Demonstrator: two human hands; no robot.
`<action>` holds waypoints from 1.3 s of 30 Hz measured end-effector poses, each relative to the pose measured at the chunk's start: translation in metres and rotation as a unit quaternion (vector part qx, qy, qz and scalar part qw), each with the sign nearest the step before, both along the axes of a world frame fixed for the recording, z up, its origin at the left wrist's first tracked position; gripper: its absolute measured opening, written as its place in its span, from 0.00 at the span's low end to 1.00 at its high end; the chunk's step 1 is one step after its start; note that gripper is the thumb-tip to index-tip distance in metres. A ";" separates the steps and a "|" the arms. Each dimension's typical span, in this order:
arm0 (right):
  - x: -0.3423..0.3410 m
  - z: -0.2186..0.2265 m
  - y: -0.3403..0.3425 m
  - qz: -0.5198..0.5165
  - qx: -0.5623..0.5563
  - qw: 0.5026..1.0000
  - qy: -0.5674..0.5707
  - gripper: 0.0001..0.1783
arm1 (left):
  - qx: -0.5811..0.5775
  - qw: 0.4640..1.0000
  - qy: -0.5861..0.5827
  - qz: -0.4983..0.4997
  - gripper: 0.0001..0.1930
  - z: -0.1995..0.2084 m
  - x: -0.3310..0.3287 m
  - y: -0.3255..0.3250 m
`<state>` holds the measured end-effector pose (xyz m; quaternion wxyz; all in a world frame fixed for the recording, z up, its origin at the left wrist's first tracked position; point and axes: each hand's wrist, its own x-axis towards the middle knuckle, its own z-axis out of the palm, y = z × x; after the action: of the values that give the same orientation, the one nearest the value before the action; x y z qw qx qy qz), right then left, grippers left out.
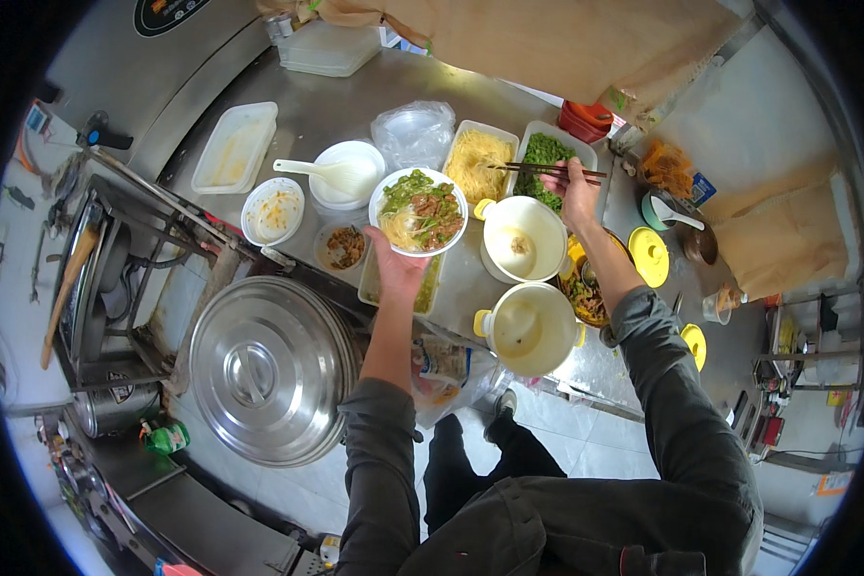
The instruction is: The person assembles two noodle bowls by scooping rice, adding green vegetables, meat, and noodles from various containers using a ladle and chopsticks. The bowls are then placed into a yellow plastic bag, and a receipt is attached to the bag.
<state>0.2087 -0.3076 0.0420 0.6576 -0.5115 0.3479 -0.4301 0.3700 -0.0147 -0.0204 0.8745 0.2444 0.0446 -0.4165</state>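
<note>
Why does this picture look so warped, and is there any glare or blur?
Head view: a wide fisheye lens bows straight edges toward the black rim; head view again: glare on the steel lid and metal counter; same head view: the bowl in the left hand looks fairly clear, detail near the rim less so.

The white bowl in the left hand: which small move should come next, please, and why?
Perhaps pinch some yellow shreds: the right hand holds the chopsticks with their tips at these shreds, while the left hand holds up the white bowl, containing greens, brown topping and pale strands.
</note>
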 end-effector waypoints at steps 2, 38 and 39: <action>-0.002 0.014 0.002 0.010 -0.010 1.000 -0.004 0.21 | -0.002 1.000 -0.008 -0.005 0.47 0.004 0.000 -0.006; -0.017 0.110 0.122 0.242 -0.081 0.963 0.089 0.22 | -0.016 0.993 -0.033 -0.111 0.48 0.033 -0.017 0.027; -0.019 0.111 0.123 0.277 -0.085 0.954 0.082 0.22 | -0.013 0.993 -0.036 -0.110 0.48 0.031 -0.017 0.026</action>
<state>0.1897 -0.1844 0.1530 0.6741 -0.6754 0.2075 -0.2154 0.3526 0.0114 0.0110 0.8276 0.2511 -0.0196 -0.5016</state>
